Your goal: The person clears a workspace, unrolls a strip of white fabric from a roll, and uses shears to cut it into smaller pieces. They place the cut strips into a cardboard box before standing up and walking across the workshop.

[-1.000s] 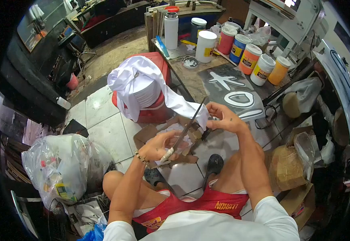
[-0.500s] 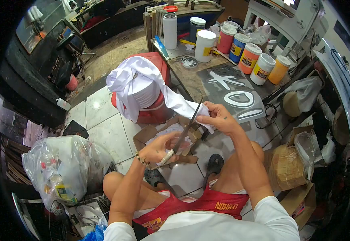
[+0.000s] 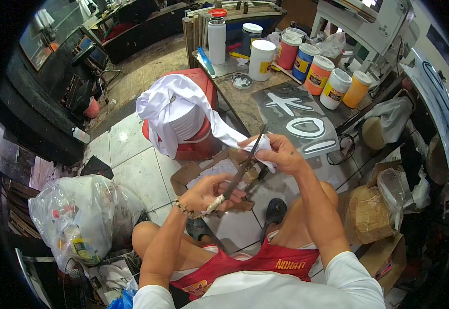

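Long dark scissors (image 3: 242,170) with a pale wrapped handle rest in my left hand (image 3: 206,194), its fingers curled loosely round them. Their blades point up and away, close to the white cloth (image 3: 226,132). My right hand (image 3: 281,153) pinches the free end of that cloth between thumb and fingers, beside the blade tips. From there the strip runs back to a white ribbed roll (image 3: 186,122) draped in cloth on a red cooler (image 3: 199,149). Below my hands, a cardboard box (image 3: 186,175) holds white scraps.
Several paint jars (image 3: 319,74) line the workbench (image 3: 235,92) at the right, near a dark sheet (image 3: 286,113) with white lettering. A clear plastic bag (image 3: 80,211) of containers lies at the left. Another cardboard box (image 3: 371,213) stands at the right.
My right hand has shifted slightly left and now grips the cloth end nearer the blades. My left hand's fingers have spread a little around the scissors.
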A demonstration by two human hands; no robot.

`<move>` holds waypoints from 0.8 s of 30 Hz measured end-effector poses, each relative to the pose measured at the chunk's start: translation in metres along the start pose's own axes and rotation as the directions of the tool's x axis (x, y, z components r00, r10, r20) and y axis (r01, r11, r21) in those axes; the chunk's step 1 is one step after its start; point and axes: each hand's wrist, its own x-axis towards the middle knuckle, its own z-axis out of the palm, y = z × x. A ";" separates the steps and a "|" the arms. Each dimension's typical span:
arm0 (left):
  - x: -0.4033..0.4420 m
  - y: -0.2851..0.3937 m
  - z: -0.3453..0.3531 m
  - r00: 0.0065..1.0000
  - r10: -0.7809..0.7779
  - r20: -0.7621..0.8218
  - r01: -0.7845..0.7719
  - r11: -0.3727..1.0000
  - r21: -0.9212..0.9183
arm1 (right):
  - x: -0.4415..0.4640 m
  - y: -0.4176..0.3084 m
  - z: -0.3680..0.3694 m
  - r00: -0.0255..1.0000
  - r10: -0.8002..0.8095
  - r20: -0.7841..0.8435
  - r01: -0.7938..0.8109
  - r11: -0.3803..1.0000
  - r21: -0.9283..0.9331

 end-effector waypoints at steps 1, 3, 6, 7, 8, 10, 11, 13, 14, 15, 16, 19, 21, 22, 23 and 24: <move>0.000 -0.001 0.001 1.000 0.000 0.000 0.000 1.000 0.000 | 0.001 0.003 -0.001 1.000 -0.015 0.028 0.016 0.999 -0.036; 0.001 -0.003 0.003 0.994 0.113 0.003 -0.113 0.993 0.011 | 0.000 -0.001 0.002 0.999 0.023 0.026 -0.020 0.995 -0.103; 0.004 -0.002 0.006 0.982 0.187 0.003 -0.187 0.981 0.048 | 0.000 -0.001 0.005 0.996 0.081 0.020 -0.077 0.984 -0.158; 0.004 -0.003 0.005 0.982 0.187 0.003 -0.187 0.981 0.048 | 0.000 0.000 0.005 0.995 0.103 0.018 -0.099 0.984 -0.147; 0.004 -0.005 0.005 0.985 0.171 -0.010 -0.170 0.985 0.041 | 0.000 0.001 0.004 0.995 0.103 0.018 -0.099 0.984 -0.147; 0.003 -0.005 0.003 0.988 0.155 -0.024 -0.154 0.988 0.033 | 0.000 0.001 0.002 0.999 0.047 0.000 -0.046 0.984 -0.172; 0.001 -0.003 0.001 0.994 0.109 -0.001 -0.109 0.994 0.021 | 0.000 -0.001 0.001 0.999 0.047 0.000 -0.046 0.984 -0.171; 0.001 -0.003 0.000 0.998 0.061 0.024 -0.061 0.998 0.010 | -0.001 -0.005 0.000 0.997 0.065 -0.030 -0.070 0.978 -0.195; 0.002 -0.005 0.000 0.999 0.049 0.006 -0.049 0.999 -0.005 | -0.002 -0.005 0.000 0.997 0.065 -0.032 -0.070 0.979 -0.194; 0.004 -0.006 0.001 0.999 0.038 -0.013 -0.038 0.999 -0.020 | -0.002 -0.005 0.001 0.998 0.063 -0.026 -0.067 0.976 -0.206; 0.005 -0.007 0.003 0.999 0.037 -0.013 -0.037 0.999 -0.022 | -0.001 -0.004 0.001 0.998 0.062 -0.020 -0.064 0.974 -0.218; 0.006 -0.006 0.008 0.990 0.122 -0.077 -0.119 0.992 0.034 | 0.001 0.003 0.001 0.984 0.176 0.041 -0.161 0.956 -0.245; 0.006 -0.001 0.010 0.986 0.145 -0.080 -0.145 0.989 0.013 | 0.001 0.001 0.005 0.984 0.172 0.047 -0.156 0.958 -0.240; 0.006 -0.002 0.009 0.986 0.145 -0.080 -0.144 0.989 0.013 | 0.002 0.000 0.007 0.984 0.169 0.053 -0.152 0.960 -0.235; 0.006 -0.004 0.006 0.991 0.120 -0.064 -0.120 0.993 -0.003 | 0.002 0.004 0.004 0.984 0.169 0.054 -0.152 0.960 -0.234; 0.006 -0.006 0.003 0.994 0.095 -0.049 -0.096 0.995 -0.018 | 0.003 0.009 0.001 0.988 0.147 0.049 -0.133 0.964 -0.228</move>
